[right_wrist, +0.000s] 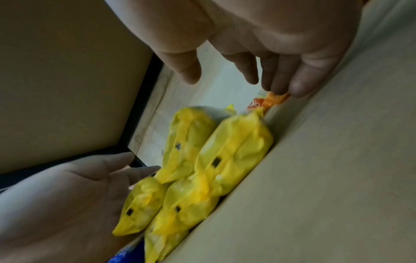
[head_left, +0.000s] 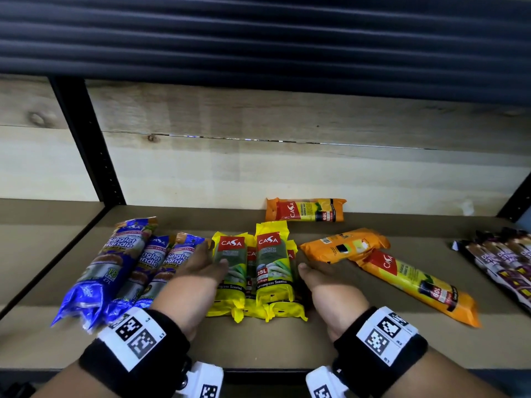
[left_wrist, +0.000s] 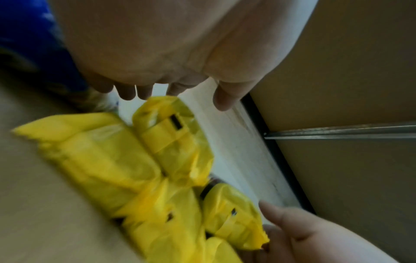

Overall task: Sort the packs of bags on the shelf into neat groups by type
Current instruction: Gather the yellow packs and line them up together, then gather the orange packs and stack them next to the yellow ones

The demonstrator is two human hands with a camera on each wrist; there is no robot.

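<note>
Nearest the camera, black wrist straps with white marker tags (head_left: 135, 337) are worn on both forearms. The left hand (head_left: 201, 264) is held flat against the left side of the yellow Casa packs (head_left: 253, 271), its fingers straight and its grip released; the thumb lies across the leftmost pack. The right hand (head_left: 321, 278) is set palm-inward just beside the right side of the same group, fingers straight, nothing grasped; whether it touches the packs cannot be told. From the wrist views, four yellow packs (right_wrist: 202, 169) are seen stacked two on two between the left hand (left_wrist: 171, 53) and the right hand (right_wrist: 276, 44).

The yellow group lies at the middle of the brown shelf (head_left: 273, 343), near its front edge. Just to its left, three blue Singlet Handle packs (head_left: 123, 265) are laid side by side. To the right, two orange Casa packs (head_left: 382, 268) lie at angles, overlapping, and a third orange pack (head_left: 306, 210) lies far back against the pale wooden back panel (head_left: 287, 173). At the far right, dark purple packs (head_left: 502, 262) are grouped together.
</note>
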